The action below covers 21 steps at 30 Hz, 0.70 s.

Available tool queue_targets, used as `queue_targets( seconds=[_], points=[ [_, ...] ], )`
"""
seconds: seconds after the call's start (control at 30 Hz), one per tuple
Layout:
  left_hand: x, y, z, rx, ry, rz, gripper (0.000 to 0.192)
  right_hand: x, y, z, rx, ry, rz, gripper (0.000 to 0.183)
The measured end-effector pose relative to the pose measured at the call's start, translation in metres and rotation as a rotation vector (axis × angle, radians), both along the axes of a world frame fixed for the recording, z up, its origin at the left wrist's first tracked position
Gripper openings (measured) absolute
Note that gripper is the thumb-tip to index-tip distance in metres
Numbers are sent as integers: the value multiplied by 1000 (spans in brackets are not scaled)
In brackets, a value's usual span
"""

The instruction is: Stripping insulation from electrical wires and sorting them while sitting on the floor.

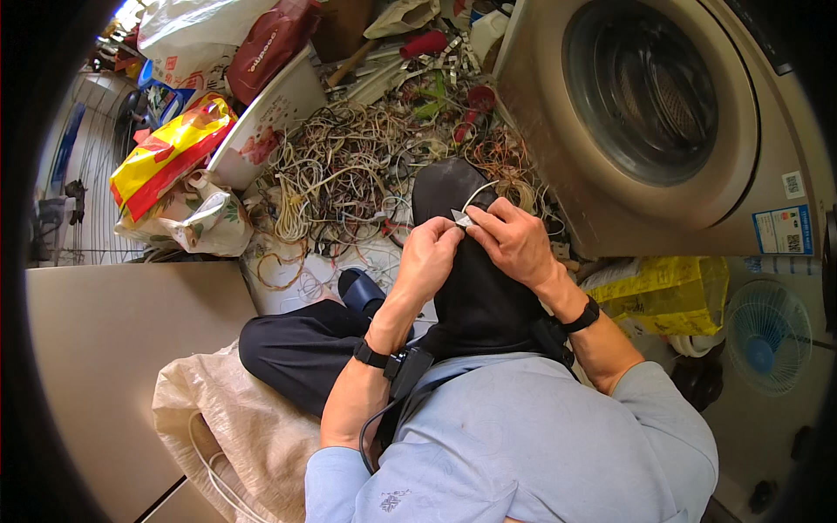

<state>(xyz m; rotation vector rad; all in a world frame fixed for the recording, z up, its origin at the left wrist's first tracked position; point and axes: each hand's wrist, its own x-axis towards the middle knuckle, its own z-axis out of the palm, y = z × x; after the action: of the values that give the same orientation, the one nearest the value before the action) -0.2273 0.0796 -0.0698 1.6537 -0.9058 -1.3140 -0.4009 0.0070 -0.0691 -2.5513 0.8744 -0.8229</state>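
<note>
Above my raised knee, both hands meet at a short white cable. My right hand grips a small pointed metal blade between thumb and fingers. The blade lies against the cable, whose free end curves up past my right fingers. My left hand is pinched tight right beside the blade, seemingly on the other end of the cable; its fingertips hide most of that part. A large heap of tangled wires and cables covers the floor beyond my knee.
A front-loading washing machine stands at right, above a yellow plastic bag and a fan. A white tub and bags flank the heap at left. A woven sack lies by my left leg; red funnels rest among wires.
</note>
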Motion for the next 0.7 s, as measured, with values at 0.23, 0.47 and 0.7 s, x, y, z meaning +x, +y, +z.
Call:
queue_targets(
  seconds=[0.23,0.47,0.7],
  points=[
    [3,9,-5,-27,135,39,21,1,10,-5,-83,7,-77,32],
    [3,28,7,-16,140,25,19,-1,11,-9,-100,-50,-155,33],
    [12,56,-1,-15,138,-30,18,0,16,-8,-84,-20,-187,32]
  ],
)
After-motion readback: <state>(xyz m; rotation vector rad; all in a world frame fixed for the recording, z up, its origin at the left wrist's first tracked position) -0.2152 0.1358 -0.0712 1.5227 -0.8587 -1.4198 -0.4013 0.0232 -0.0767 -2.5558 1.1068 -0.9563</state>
